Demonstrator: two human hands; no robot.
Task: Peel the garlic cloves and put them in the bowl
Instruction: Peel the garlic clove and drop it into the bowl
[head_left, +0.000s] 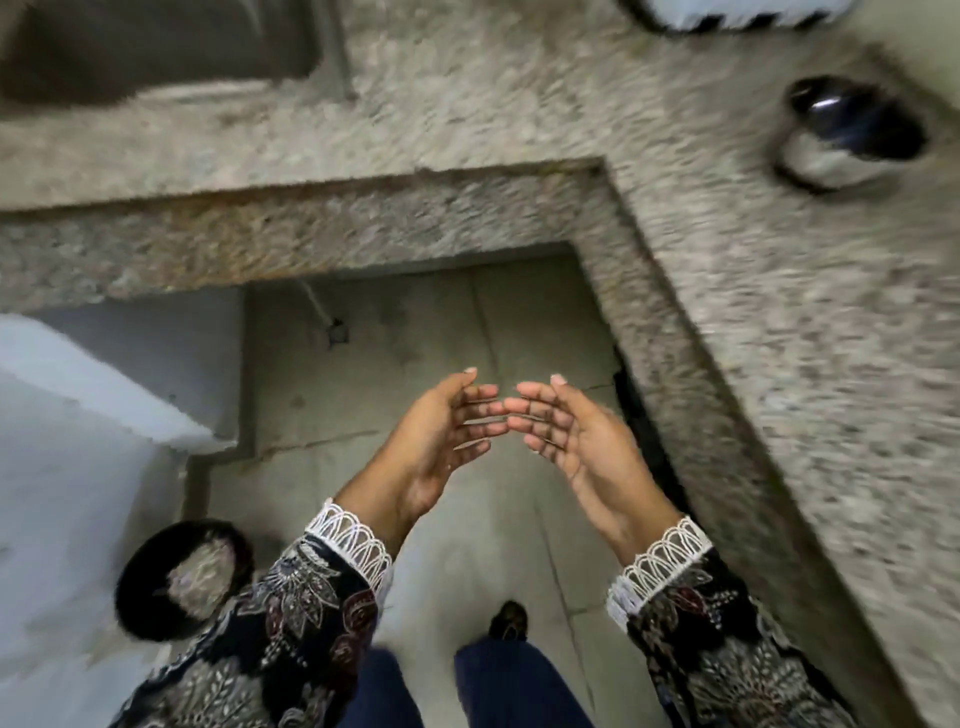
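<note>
head view: the person stands in the inner corner of a granite counter (519, 119), with the left hand (441, 431) and right hand (571, 436) raised over the floor, palms facing, fingers spread wide and fingertips nearly touching, holding nothing. no garlic cloves show anywhere, so their pointing and long axis cannot be told. a dark round bowl (852, 135) sits on the counter well to the right, blurred. peeling seems not yet in hand; the next move likely calls for finding the garlic and reaching toward the counter.
</note>
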